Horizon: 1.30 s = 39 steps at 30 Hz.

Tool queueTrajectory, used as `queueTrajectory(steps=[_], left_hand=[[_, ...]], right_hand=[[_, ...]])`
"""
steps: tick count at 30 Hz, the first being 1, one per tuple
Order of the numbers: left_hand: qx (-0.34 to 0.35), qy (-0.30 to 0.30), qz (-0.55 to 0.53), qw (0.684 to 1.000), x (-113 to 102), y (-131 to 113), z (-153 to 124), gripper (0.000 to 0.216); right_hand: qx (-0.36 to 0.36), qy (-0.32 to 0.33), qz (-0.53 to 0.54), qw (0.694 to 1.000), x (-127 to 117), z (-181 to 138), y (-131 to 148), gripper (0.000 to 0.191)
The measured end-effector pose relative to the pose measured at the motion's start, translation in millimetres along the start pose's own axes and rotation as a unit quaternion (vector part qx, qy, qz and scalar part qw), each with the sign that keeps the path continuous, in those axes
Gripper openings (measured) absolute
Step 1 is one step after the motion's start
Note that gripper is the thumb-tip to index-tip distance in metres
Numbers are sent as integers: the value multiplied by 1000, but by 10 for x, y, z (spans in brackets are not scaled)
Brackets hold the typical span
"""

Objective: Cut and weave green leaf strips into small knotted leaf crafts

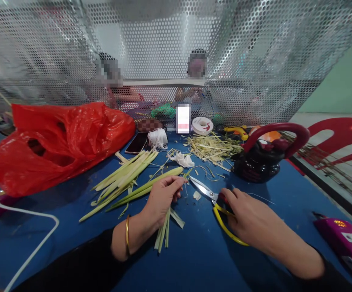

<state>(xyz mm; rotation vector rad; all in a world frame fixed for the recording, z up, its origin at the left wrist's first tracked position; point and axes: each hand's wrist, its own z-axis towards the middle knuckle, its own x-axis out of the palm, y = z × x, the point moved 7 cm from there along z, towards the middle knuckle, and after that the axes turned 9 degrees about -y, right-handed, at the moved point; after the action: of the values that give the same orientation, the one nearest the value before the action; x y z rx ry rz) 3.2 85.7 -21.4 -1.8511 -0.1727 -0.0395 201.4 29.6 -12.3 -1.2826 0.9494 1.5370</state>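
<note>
My left hand is closed around a small bundle of pale green leaf strips that hang down below the palm onto the blue table. My right hand grips the yellow handles of a pair of scissors, whose steel blades point left and lie close to the table near the left fingertips. More long green leaf strips lie fanned out just beyond the left hand.
A red plastic bag lies at the left. A dark basket with a red handle stands at the right behind a heap of cut scraps. A phone, tape roll, white cord and purple box are about. Two people sit behind the perforated screen.
</note>
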Motion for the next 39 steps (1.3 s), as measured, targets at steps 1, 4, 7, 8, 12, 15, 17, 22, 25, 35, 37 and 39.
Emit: queueTrajectory(steps=[1,4,7,8,12,15,17,22,25,35,37,39], left_hand=[[-13,-6,-13,1000,-8,19,8,19],[-46,-22,-46,998,-31,49,12,20],[-76,-25,-75,994,-41,49,3,18],[-80,-22,-81,993,-42,37,4,18],[-69,-18,-91,993,-64,-47,37,15],[-58,-24,-101,993,-98,-87,75,15],[-47,-31,-98,994,-123,-96,95,18],[-23,-35,-103,994,-130,-98,102,25],[-8,-52,-116,992,-143,-119,97,24],[132,-104,-24,986,-219,-296,31,19],[153,-118,-3,981,-229,-316,17,19],[169,-128,14,977,-233,-328,9,18]], right_hand=[[-10,2,-4,1000,18,5,16,37],[-9,5,-11,1000,43,21,34,44],[25,-7,12,1000,44,19,7,54],[36,-15,38,999,40,17,-3,57],[87,-43,230,968,-12,31,-60,49],[143,-17,455,879,-26,54,-55,41],[157,17,589,793,-30,56,38,35],[150,59,747,645,-39,-34,310,24],[142,69,817,555,-43,-103,424,36],[128,202,836,494,173,-218,653,65],[107,199,824,519,198,-245,646,59],[97,188,813,542,200,-258,628,52]])
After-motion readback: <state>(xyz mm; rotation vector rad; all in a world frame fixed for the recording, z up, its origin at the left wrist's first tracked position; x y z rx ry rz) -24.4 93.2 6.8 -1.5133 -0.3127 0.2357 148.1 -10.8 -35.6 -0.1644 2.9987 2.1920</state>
